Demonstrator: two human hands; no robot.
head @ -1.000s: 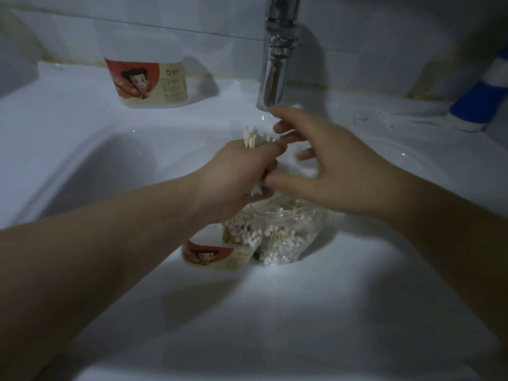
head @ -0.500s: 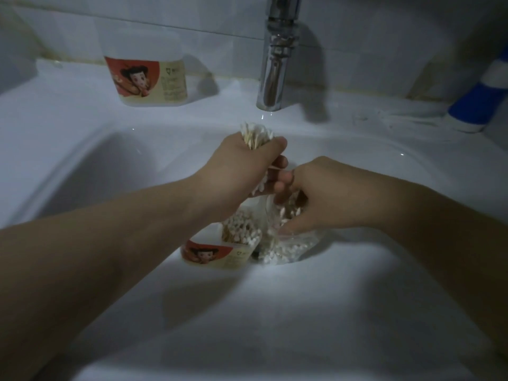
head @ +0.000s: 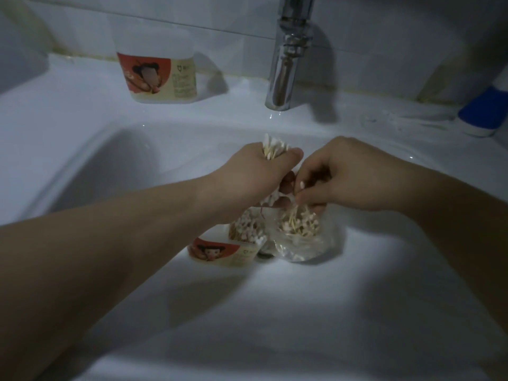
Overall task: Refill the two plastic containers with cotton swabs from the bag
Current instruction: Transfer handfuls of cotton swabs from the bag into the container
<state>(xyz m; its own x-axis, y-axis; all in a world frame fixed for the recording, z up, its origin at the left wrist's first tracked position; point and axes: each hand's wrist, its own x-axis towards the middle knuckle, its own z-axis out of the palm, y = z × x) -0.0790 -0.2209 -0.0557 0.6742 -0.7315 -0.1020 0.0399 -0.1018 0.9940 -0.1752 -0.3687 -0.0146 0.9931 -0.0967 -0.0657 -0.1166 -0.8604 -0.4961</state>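
Nearest you, well in front of the tap (head: 288, 59), the first container (head: 228, 251) sits low in the sink (head: 275, 312), its mouth crowded with cotton swabs (head: 247, 229). The dim light does not show whether it stands quite upright. The bag (head: 299, 243) lies touching it on the right, open at the top with loose swabs inside. Just above the pair, and still on your side of the tap, your left grip (head: 258, 174) is clamped round a bundle of swabs whose tips stick out of the top of the fist, as it was a second ago. Your right grip (head: 343, 182) is what has changed. A second ago it was spread wide up near the spout, then it dropped into the bag, and now its fingertips (head: 301, 189) are pinched together on a few swabs drawn up out of the bag's mouth, close beside the left fist. That reads as you adding to the bundle before loading it, so the near container looks almost done. Farther back, on the ledge to the left of the tap, the second container (head: 158, 75) stands well apart from both grips. Its contents cannot be made out, and it probably still needs filling.
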